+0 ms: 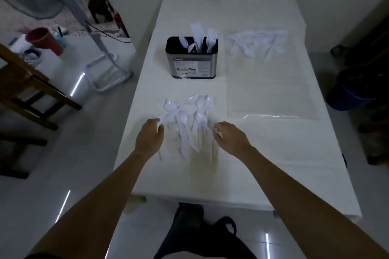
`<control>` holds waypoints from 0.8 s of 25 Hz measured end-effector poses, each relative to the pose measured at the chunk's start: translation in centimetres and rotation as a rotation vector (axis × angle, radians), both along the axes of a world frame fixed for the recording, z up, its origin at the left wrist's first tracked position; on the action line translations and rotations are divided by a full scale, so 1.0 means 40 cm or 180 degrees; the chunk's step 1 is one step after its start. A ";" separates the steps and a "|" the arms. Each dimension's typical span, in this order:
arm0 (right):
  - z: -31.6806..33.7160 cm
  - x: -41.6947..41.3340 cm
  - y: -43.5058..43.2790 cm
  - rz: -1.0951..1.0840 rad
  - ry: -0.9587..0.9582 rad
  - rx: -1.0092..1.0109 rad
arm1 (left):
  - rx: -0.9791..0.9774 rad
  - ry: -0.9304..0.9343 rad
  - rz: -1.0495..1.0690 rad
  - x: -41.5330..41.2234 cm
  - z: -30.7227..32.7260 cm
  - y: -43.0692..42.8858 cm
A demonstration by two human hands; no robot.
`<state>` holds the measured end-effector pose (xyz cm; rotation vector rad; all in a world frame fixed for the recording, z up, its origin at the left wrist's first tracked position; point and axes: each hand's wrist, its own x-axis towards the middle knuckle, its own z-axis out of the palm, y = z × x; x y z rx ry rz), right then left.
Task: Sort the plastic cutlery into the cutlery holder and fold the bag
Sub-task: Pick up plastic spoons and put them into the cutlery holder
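Long table under a white cloth (263,164) runs away from the person. Flat clear plastic bag (271,94) lies on its right half; a cluster of white plastic pieces (255,43) sits inside the bag's far end.

Oval steel cutlery holder with black rim (192,63) stands upright left of the bag, near the table's middle. White spoons, a knife and a fork stand in it, handles down; compartments not distinguishable.

Loose pile of white plastic spoons, forks and knives (189,120) lies on the cloth nearer than the holder.

Left hand (149,134): at the pile's left edge, fingers loosely bent, gripping nothing visible.

Right hand (230,137): at the pile's right edge, fingers curled; a white sliver shows at the fingertips, a pinch cannot be confirmed.
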<state>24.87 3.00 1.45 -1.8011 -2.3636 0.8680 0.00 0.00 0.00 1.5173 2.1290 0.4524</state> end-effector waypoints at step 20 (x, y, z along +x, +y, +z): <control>-0.128 -0.113 0.035 -0.2191 0.0858 -0.0100 | 0.0371 -0.0480 0.0149 -0.044 -0.073 0.274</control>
